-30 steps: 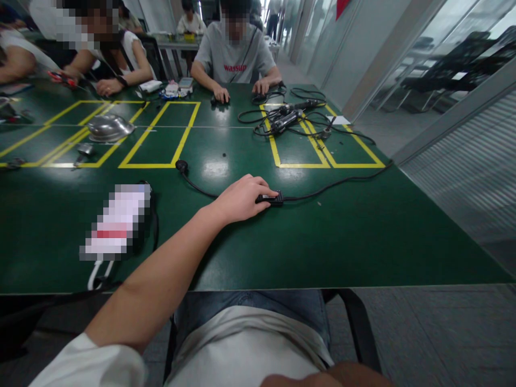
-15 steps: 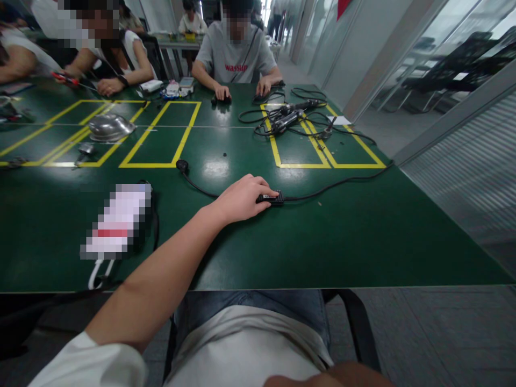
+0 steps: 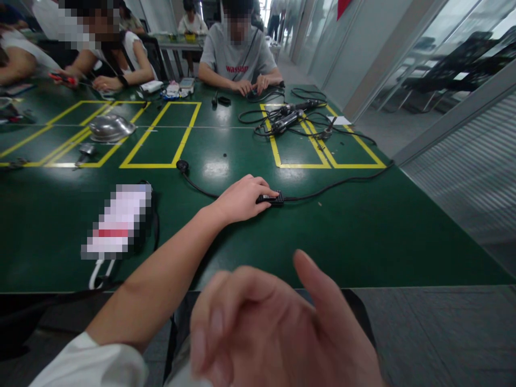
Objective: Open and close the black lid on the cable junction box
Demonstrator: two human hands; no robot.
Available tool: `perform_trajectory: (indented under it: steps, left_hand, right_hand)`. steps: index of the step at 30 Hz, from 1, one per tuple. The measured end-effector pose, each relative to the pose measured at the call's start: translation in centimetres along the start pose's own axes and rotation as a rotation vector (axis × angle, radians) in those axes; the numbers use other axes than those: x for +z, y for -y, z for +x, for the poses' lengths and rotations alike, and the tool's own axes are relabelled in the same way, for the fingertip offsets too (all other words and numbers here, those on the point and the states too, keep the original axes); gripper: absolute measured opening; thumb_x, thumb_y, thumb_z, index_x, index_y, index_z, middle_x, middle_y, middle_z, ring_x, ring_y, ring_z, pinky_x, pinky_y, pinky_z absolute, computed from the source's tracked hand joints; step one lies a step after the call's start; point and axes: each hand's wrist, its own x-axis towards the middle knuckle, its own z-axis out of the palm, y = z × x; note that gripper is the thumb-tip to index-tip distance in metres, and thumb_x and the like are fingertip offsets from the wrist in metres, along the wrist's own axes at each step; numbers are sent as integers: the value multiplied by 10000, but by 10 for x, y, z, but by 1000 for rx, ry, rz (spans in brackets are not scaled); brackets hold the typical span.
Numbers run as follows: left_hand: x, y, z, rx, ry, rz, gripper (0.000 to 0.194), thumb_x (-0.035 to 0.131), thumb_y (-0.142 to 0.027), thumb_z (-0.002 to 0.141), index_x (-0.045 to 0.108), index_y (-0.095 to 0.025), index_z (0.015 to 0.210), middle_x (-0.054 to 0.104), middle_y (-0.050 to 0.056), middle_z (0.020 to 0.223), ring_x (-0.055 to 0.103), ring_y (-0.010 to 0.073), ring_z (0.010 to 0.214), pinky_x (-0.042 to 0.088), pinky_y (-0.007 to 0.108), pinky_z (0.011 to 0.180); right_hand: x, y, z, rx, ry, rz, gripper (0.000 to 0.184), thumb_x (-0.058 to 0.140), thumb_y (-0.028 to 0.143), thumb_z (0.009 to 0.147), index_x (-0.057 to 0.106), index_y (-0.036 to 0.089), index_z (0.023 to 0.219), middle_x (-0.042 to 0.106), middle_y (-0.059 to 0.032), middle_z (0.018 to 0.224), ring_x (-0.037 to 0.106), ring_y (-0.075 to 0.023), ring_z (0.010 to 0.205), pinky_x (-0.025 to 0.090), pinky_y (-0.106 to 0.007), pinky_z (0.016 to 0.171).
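Observation:
My left hand (image 3: 246, 198) rests on the green table with thumb and fingers closed on a small black in-line box (image 3: 277, 199); part of the box is hidden under the fingers. From the box a black cable (image 3: 334, 185) runs right to the table edge. On the other side it passes under my hand and ends in a black plug (image 3: 183, 166). My right hand (image 3: 282, 322) is raised close to the camera, palm up and blurred. Its thumb stands apart from the loosely curled fingers, and it holds nothing visible.
A phone (image 3: 119, 220) with a white cord lies left of my forearm. Beyond are yellow tape frames, a shiny metal part (image 3: 110, 127), a smaller metal piece (image 3: 85, 153) and a heap of black tools with cables (image 3: 288, 119). Several people sit across the table.
My right hand has risen from the bottom edge into the foreground. My left hand has stayed put on the box. The person opposite has brought both hands together.

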Motion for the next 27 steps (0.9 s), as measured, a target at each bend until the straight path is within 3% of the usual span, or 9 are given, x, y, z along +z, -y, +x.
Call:
perform_trajectory:
  steps: [5,11,16,27]
  left_hand:
    - [-1,-2,1,-6,9,18,347,738,-253,1097,852,-251,1424,820,112,1375,735,299,1239,580,491,1168]
    - [-2,-4,1,-5,9,10,339,747,-235,1096,851,-248,1419,817,109,1385,738,293,1252,575,484,1174]
    - [-2,-5,0,-5,9,5,335,750,-222,1094,852,-242,1413,819,112,1377,743,295,1239,582,486,1163]
    - [-2,-5,0,0,-2,3,336,752,-230,1087,857,-254,1405,825,104,1366,743,296,1232,585,494,1161]
  right_hand:
    - [-12,5,36,-38,-76,99,469,909,662,813,940,221,969,847,-129,1028,549,-210,781,490,-352,762]
    - [-23,-8,46,-55,-163,117,423,927,591,814,944,235,1043,850,-115,1158,520,-178,780,500,-333,762]
    - [-22,-7,48,-84,-210,109,369,969,537,833,932,234,1038,839,-110,1149,574,-183,830,525,-329,775]
    - [-10,-3,42,-170,-237,110,369,1126,468,687,929,239,897,822,-61,974,509,-131,756,476,-274,710]
